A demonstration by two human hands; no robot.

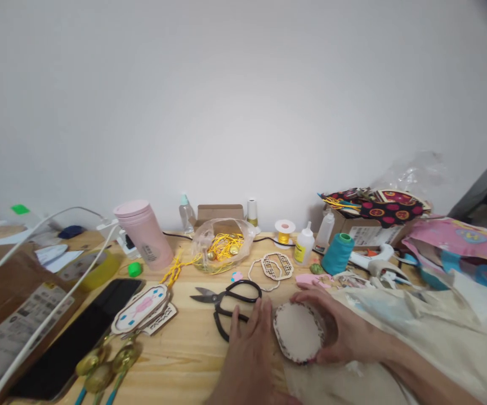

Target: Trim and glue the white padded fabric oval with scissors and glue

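Note:
My right hand [338, 329] curls around a pale eight-sided disc [298, 332] with a dark, uneven rim, thumb and fingers at its edges. Flat on the table to the left of the disc lies my left hand [249, 349], its fingers stretched forward. Its fingertips reach the black-handled scissors [217, 299], whose blades point left and stand slightly apart. Beyond the scissors are a wooden lattice frame [277, 266], a cream cord [251, 275] and a small pink-and-blue piece [236, 276].
At the left are a phone [78, 337], gold bells [99, 371], decorated wooden tags [142, 309] and a pink tumbler [144, 233]. Behind are a bag of yellow cord [224, 247], a glue bottle [304, 246] and a teal thread cone [337, 253]. At right lies a hot glue gun [384, 267].

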